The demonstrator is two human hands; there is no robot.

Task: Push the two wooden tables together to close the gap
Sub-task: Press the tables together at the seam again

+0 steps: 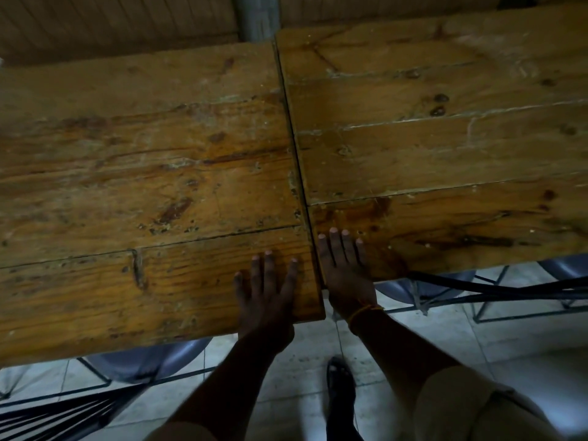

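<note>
My left hand (267, 288) lies flat on the left table (143, 186), fingers spread, beside its right edge. My right hand (345, 265) lies flat on the right table (445, 138), fingers nearly together, touching the seam (294, 144), which runs as a thin dark line away from my fingertips. I would press evenly inward and keep my fingers clear of it. Chairs (152, 361) below my wrists may snag the legs.

Both tables, left table (127, 173) and right table (445, 128), are worn, scratched, semi-glossy varnished wooden planks.
</note>
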